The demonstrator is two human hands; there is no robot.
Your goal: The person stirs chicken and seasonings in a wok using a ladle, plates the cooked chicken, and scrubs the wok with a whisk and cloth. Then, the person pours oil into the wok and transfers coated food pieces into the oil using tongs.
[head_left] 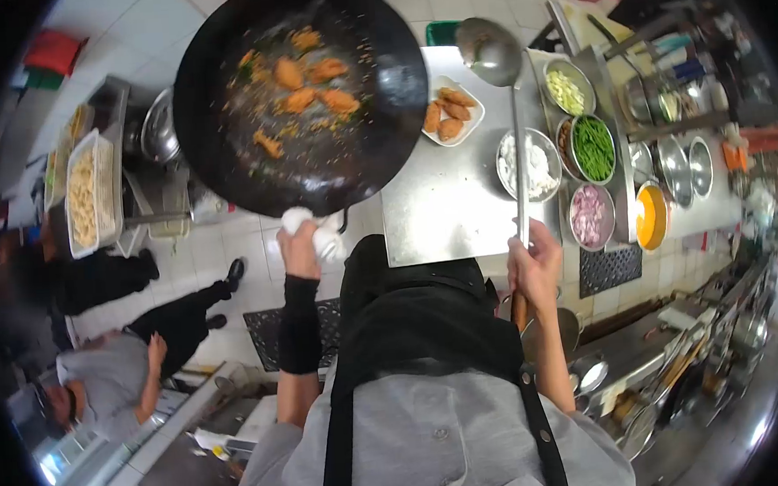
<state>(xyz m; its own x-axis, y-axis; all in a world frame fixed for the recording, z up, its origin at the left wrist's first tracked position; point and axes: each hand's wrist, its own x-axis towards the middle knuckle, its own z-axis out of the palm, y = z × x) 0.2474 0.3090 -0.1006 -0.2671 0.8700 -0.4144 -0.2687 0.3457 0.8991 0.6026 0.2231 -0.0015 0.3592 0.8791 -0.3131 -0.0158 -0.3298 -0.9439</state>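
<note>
A large black wok [304,168] is held up at the upper left, with several browned fried pieces [294,75] and loose crumbs inside. My left hand [300,250] is closed around a white cloth [325,240] at the wok's near edge; the cloth hides the wok's handle. In my right hand [536,265] is a long-handled ladle [490,51], its bowl raised past the far part of the steel table. A white square dish [476,124] with several similar fried pieces stands between wok and ladle.
On the steel table [440,209] are bowls of white pieces [542,164], chopped greens [592,148], pink diced onion [591,217], orange liquid [650,215] and pale green slices [567,88]. A co-worker [117,380] stands at left, near a white tub [92,194].
</note>
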